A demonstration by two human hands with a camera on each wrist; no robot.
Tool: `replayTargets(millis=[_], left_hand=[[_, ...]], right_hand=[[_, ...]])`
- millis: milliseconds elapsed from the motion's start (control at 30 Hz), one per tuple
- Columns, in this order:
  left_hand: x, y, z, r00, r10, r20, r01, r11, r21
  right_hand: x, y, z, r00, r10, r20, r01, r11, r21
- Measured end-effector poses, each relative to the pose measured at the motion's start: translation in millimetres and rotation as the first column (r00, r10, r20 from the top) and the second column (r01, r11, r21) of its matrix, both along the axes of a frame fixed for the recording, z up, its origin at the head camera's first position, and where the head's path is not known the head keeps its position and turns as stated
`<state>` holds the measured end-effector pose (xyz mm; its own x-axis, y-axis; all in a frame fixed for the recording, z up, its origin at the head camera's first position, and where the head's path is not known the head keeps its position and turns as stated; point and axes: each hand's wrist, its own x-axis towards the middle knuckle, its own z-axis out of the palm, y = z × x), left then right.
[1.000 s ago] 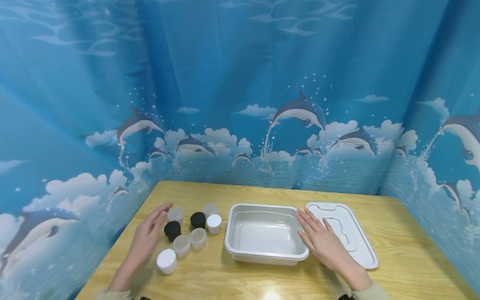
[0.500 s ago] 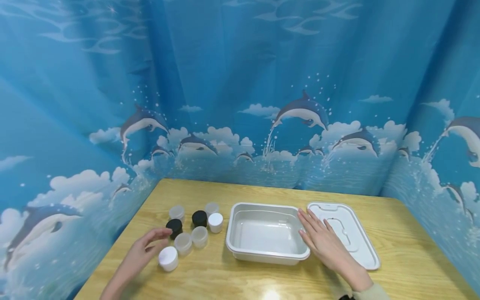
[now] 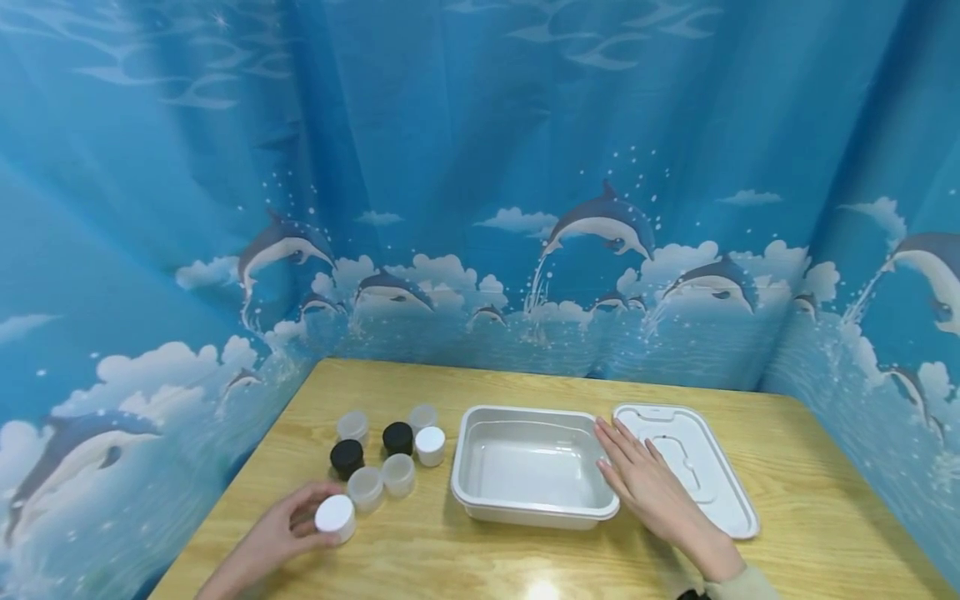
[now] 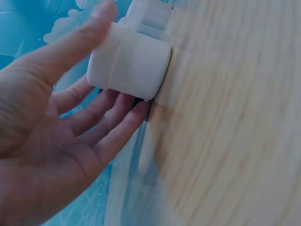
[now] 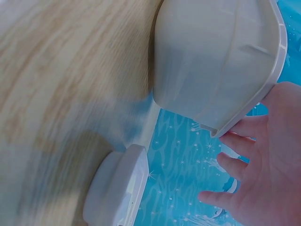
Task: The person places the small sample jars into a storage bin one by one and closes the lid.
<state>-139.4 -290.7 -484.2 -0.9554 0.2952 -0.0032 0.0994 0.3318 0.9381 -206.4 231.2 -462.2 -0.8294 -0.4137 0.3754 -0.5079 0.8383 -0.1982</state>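
Note:
My left hand (image 3: 288, 530) curls round a white-lidded jar (image 3: 335, 517), nearest of a group of small jars on the table. In the left wrist view the jar (image 4: 131, 63) sits between the thumb and the fingers; how firmly they press is not plain. Fingers nearly straight, my right hand (image 3: 651, 490) touches the right rim of a white rectangular tub (image 3: 536, 515), whose inside holds nothing visible. The right wrist view shows those fingertips (image 5: 235, 141) against the tub's edge.
Several jars stand behind the left hand: black-lidded ones (image 3: 347, 458), clear ones (image 3: 365, 488) and another white-lidded one (image 3: 430, 446). A white lid (image 3: 716, 479) lies right of the tub on the wooden table (image 3: 450, 567). Dolphin-print curtains (image 3: 450, 167) surround the table.
My left hand has come down and toward me, from beside the rear jars to round the nearest white-lidded jar. The right hand and the tub stay where they were.

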Motion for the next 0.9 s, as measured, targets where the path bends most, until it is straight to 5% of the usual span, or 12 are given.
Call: replayTargets(millis=[333, 900], left_hand=[[1.0, -2.6, 9.9, 0.996, 0.08, 0.05, -0.072, 0.986, -0.153], [-7.3, 9.7, 38.2, 0.996, 0.093, -0.016, -0.094, 0.994, -0.056]], right_hand=[[-1.3, 0.3, -1.7, 0.999, -0.004, 0.048, 0.004, 1.0, -0.001], [1.0, -0.9, -0.1, 1.0, 0.008, 0.009, -0.008, 1.0, -0.018]])
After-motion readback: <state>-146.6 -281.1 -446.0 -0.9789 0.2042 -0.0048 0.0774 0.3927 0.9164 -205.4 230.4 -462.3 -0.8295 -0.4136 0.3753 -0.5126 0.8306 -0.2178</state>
